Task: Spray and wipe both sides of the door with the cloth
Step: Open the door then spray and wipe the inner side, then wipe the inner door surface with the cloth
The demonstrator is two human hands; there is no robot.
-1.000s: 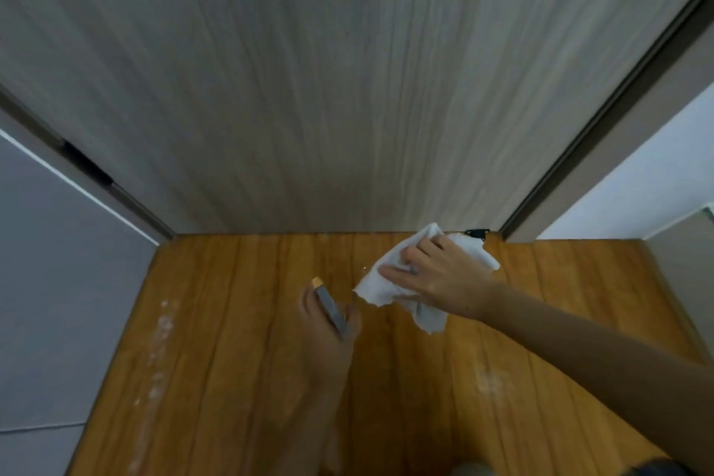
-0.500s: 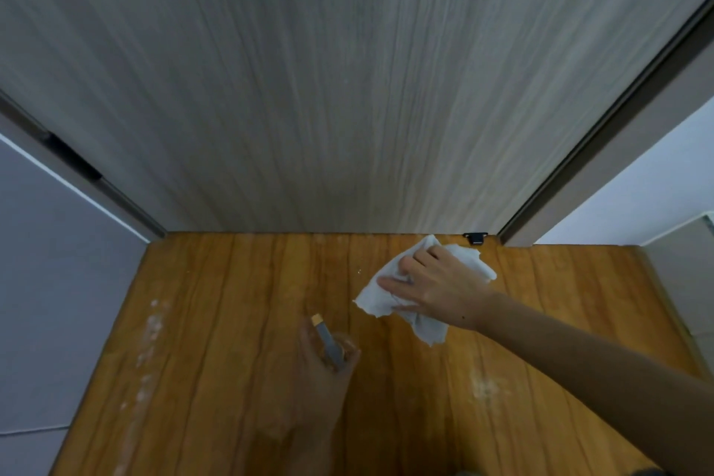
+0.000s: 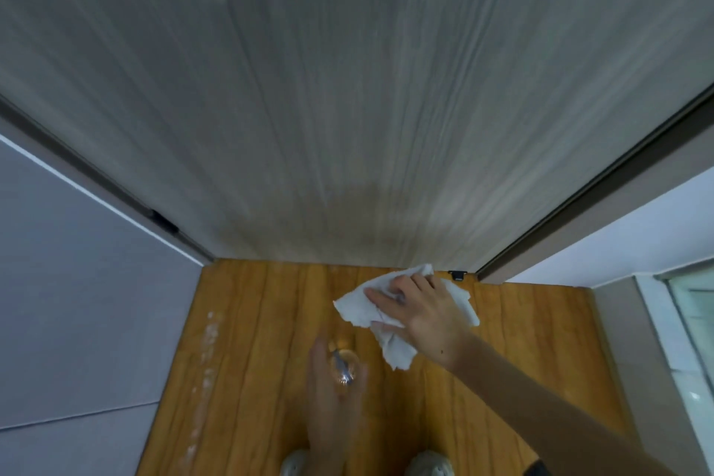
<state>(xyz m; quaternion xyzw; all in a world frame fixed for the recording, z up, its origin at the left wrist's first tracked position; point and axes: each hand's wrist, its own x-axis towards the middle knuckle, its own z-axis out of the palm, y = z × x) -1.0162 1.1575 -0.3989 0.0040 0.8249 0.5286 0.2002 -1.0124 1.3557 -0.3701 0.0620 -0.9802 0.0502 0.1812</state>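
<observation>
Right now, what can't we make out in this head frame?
- Spray bottle: blurred by motion and half covered by the left hand; nozzle direction unreadable.
- Cloth: its middle sits under the right hand; contact with the door unclear.
- Door: top cut off by the upper frame edge; its other side is hidden.
- Shoes: cut off by the bottom edge.

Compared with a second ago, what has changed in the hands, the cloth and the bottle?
The left hand dropped lower and nearer the person, and the spray bottle it holds now looks blurred. A darker patch shows low on the door. The right hand still grips the cloth near the door's bottom edge.
</observation>
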